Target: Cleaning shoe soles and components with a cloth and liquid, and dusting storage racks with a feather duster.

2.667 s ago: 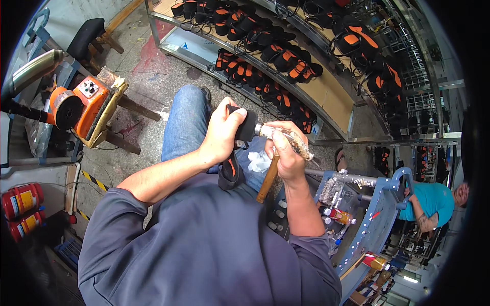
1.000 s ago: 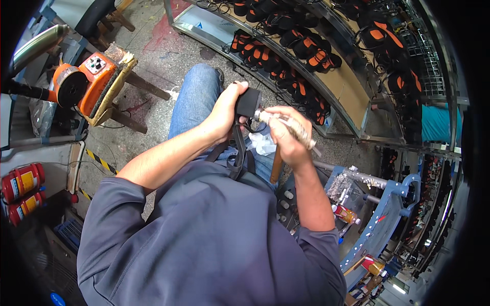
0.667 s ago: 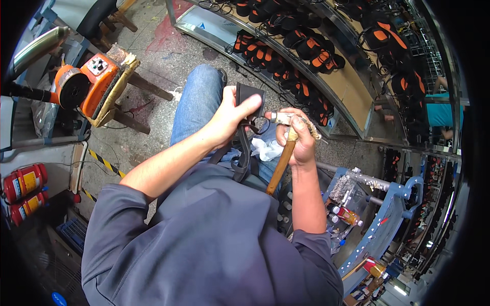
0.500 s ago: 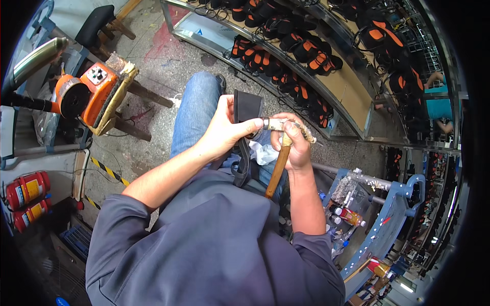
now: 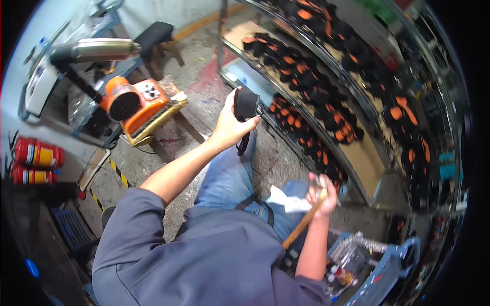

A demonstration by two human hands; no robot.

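My left hand (image 5: pixel 229 127) is stretched out ahead and grips a black shoe upper (image 5: pixel 246 105) with a strap hanging below it, held over the floor toward the metal rack (image 5: pixel 357 153). My right hand (image 5: pixel 321 194) stays low over my right knee, closed around a wooden-handled tool (image 5: pixel 301 227) whose handle points down toward my body. A white cloth or paper (image 5: pixel 286 200) lies on my lap just left of that hand.
The curved metal rack holds several black and orange shoe parts (image 5: pixel 306 76). An orange machine (image 5: pixel 135 99) sits on a low stand at left, with a black stool (image 5: pixel 153 33) behind it. Red extinguishers (image 5: pixel 33 158) lie far left. A blue cart (image 5: pixel 377 265) stands at lower right.
My left hand has swung the black shoe upper away from my lap and out toward the rack. My right hand has dropped with the tool to my knee, so the hands have parted.
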